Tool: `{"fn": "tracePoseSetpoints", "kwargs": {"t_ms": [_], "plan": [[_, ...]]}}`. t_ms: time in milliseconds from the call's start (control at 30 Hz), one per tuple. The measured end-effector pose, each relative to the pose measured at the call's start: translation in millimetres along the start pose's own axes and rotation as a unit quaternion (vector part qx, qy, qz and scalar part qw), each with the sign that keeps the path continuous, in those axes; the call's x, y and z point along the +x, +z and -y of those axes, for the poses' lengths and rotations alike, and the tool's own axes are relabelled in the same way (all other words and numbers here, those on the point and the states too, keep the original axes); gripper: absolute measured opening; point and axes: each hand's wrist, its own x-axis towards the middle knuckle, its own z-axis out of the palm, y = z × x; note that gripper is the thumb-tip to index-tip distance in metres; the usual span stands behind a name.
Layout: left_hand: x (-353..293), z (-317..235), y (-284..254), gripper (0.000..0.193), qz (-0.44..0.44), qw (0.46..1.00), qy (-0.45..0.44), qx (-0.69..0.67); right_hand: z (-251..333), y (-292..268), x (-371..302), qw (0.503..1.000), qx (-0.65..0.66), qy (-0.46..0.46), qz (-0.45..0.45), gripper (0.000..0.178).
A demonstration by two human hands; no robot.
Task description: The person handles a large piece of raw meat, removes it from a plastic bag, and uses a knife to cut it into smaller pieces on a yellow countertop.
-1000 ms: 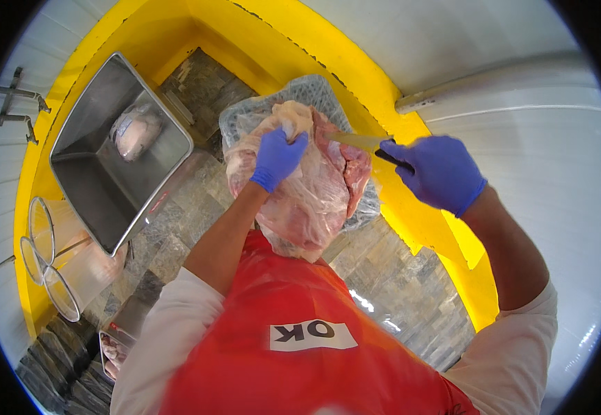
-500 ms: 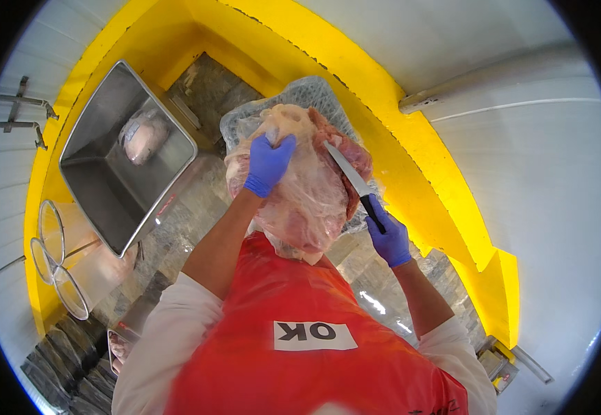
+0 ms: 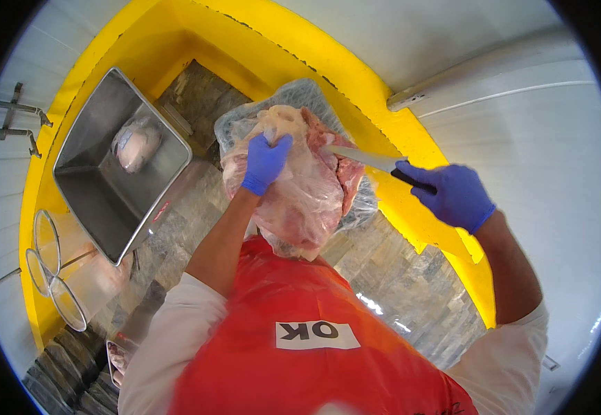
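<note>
A large piece of raw meat point(image 3: 293, 187), pale and fatty on top with a red cut side at its right, lies over a surface covered in clear plastic point(image 3: 300, 93). My left hand point(image 3: 267, 162), in a blue glove, grips the meat's upper left part; its fingertips are partly hidden in the folds. In my blue-gloved right hand point(image 3: 454, 198) is a knife point(image 3: 366, 158) with a black handle. Its blade points left, and the tip is at the red cut side of the meat. The front end of the meat hangs near my red apron point(image 3: 279, 297).
Left of the meat stands a deep steel tub point(image 3: 99, 183) with a plastic-wrapped piece of meat point(image 3: 136, 145) in it. Metal rings with clear bags point(image 3: 58, 270) hang further left. A yellow wall base point(image 3: 356, 104) curves behind and to the right. The floor has grey tiles point(image 3: 383, 277).
My right hand has swung up and to the right, turning the knife from a steep slant to nearly level. My left hand keeps its grip on the meat.
</note>
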Motion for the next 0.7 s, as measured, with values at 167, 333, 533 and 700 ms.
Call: {"fn": "tracePoseSetpoints", "kwargs": {"t_ms": [167, 333, 533, 700], "plan": [[-1, 1, -5, 0.020, 0.021, 0.999, -0.020, 0.024, 12, -34, 56, 0.993, -0.031, -0.021, 0.111, 0.040], [-1, -5, -6, 0.020, 0.020, 0.999, -0.037, -0.006, -8, 98, -3, 0.990, 0.138, 0.027, -0.033, 0.050], [-3, -17, -10, 0.021, 0.008, 0.988, -0.110, -0.109, 22, 246, -35, 0.929, 0.301, 0.075, -0.204, 0.060], [9, -21, -10, 0.027, 0.015, 0.988, -0.151, -0.018, 47, 304, -29, 0.872, 0.395, 0.081, -0.278, 0.062]]}}
